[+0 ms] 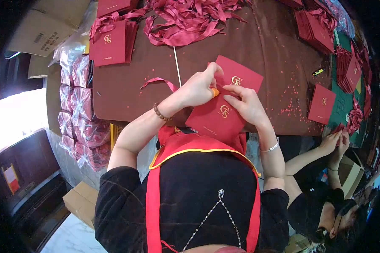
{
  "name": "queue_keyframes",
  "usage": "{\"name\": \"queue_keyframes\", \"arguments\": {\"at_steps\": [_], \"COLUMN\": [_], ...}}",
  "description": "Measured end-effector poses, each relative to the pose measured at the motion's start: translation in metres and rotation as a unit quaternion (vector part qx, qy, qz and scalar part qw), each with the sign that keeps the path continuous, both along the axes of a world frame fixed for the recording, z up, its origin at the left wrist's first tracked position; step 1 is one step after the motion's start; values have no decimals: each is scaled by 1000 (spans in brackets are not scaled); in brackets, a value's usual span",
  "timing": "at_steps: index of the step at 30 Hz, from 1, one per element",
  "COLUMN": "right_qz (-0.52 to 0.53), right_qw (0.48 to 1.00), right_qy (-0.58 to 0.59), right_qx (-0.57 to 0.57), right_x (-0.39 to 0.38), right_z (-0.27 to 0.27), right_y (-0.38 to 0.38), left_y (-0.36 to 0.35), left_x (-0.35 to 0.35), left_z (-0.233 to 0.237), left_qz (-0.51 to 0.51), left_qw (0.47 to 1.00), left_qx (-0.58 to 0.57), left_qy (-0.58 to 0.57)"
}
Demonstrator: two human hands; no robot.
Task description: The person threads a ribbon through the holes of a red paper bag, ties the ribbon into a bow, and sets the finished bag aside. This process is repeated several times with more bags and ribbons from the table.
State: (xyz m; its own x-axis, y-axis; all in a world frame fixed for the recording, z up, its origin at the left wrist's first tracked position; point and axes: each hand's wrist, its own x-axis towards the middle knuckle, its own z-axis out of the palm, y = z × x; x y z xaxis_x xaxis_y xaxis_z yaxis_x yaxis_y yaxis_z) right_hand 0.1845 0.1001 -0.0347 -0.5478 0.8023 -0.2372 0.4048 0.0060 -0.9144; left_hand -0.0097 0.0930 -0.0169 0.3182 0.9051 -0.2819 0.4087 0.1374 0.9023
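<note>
A red paper bag with a gold logo lies at the table's front edge, against my red apron. My left hand is closed in a pinch at its upper edge; what the fingertips hold is hidden. Something orange shows at that thumb, perhaps a finger cover. My right hand grips the bag's upper right edge between thumb and fingers. Just beyond both hands lies another red bag, partly covered. A short red ribbon and a thin white stick lie left of my left hand.
Red ribbons are heaped at the back. Bag stacks stand at left and right. A yellow cutter and red scraps lie right. Wrapped packs line the left side. A co-worker's hands work at right.
</note>
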Motion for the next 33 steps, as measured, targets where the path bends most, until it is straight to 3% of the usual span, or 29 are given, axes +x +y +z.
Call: {"name": "queue_keyframes", "arguments": {"at_steps": [2,4,7,12,14,18,23,26,33], "right_qz": [-4,3,9,-1,11,16,22,10,0], "right_qw": [1000,996,994,996,997,997,997,999,997], "right_qy": [1,-74,-67,-47,-61,-39,-23,8,-35], "right_qx": [14,52,87,73,56,67,68,46,62], "right_x": [-2,-4,-3,-2,-2,-5,-3,-1,-5], "right_z": [2,10,7,12,19,21,17,14,20], "right_y": [-2,-2,-3,-5,-5,-6,-14,-16,-21], "left_y": [-2,-11,-24,-28,-27,-23,-23,-27,-20], "left_x": [3,14,22,12,5,-4,-4,2,-11], "left_z": [-4,-10,-4,-6,3,-1,0,3,0], "left_qz": [-19,-18,-28,-11,-57,-36,-85,-63,-89], "left_qw": [996,979,960,977,981,944,949,891,935], "left_qx": [70,146,237,199,163,282,233,359,267], "left_qy": [43,143,144,79,91,169,197,272,217]}}
